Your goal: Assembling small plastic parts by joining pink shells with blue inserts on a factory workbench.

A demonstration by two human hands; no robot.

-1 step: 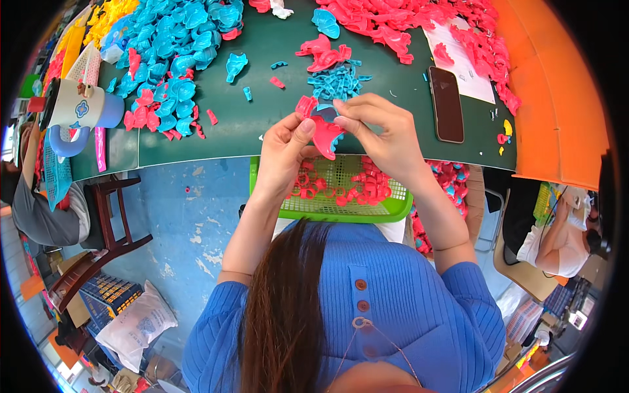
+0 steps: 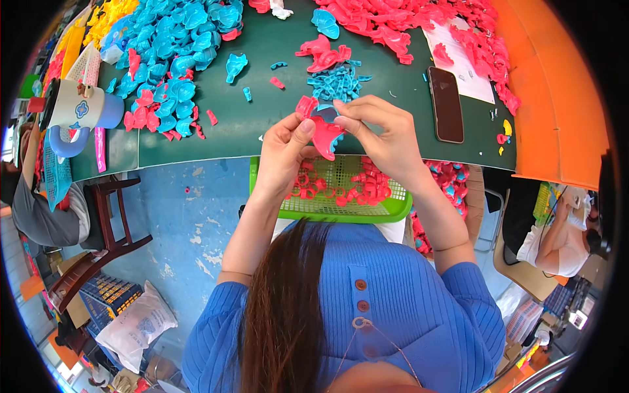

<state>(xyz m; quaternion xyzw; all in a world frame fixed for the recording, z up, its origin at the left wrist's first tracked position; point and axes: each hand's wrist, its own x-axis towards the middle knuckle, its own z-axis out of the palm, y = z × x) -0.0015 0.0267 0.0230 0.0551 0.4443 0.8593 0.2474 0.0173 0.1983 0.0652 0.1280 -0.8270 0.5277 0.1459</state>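
Note:
Just over the table's near edge, my left hand (image 2: pixel 286 145) is closed on a curved red plastic piece (image 2: pixel 324 136), its thumb pressing on the front. A blue plastic part (image 2: pixel 325 110) lies against the red piece, with more blue showing along its right side. My right hand (image 2: pixel 385 130) pinches at this blue part with thumb and forefinger; the fingertips partly cover the spot where the parts meet. Beyond my hands is a small heap of blue plastic bits (image 2: pixel 337 82), with red curved pieces (image 2: pixel 321 54) behind it.
Heaps of blue shells (image 2: pixel 177 39) and red pieces (image 2: pixel 373 19) cover the far side of the green table (image 2: pixel 216 147). A phone (image 2: pixel 446 105) lies at right, near an orange panel (image 2: pixel 557 98). A green basket (image 2: pixel 386 213) of red rings sits below the edge. A mug (image 2: pixel 82 111) stands left.

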